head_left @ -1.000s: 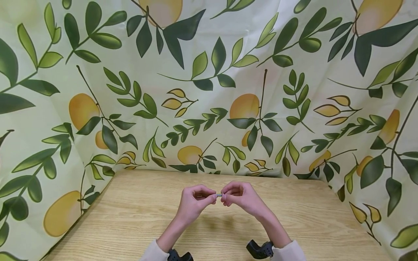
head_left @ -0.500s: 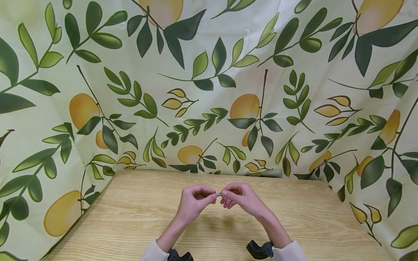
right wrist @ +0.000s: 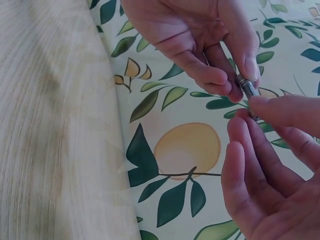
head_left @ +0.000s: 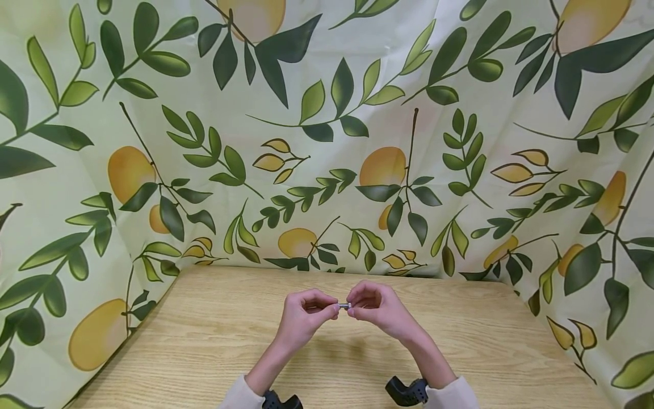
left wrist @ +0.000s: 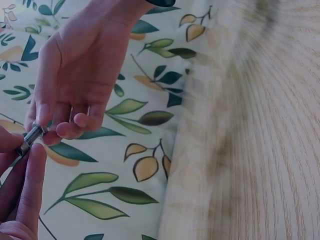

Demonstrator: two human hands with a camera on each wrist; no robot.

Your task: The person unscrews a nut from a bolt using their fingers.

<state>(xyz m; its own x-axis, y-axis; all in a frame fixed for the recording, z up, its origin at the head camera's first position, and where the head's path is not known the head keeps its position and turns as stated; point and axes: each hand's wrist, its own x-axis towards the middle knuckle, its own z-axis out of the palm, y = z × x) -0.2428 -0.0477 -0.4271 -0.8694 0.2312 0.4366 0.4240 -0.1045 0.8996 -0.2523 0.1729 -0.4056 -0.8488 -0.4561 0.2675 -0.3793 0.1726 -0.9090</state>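
Observation:
A small metal bolt with a threaded shaft lies roughly level between my two hands, above the table. My left hand pinches its thicker, cylindrical end between thumb and fingers; the threads show in the left wrist view. At the other end, thumb and fingertips of my right hand pinch a small, wider bright piece, seemingly a nut. Fingertips partly cover this piece. The right wrist view shows the bolt bridging the fingertips of both hands.
Under the hands spreads a light wood-grain table. Cloth printed with leaves and fruit hangs behind and at both sides. Black wrist-worn devices sit below both hands.
My right fingers shifted around the bolt's right end: thumb and fingers slid past each other, then came apart slightly, showing the bright wider piece. My left hand stayed nearly still.

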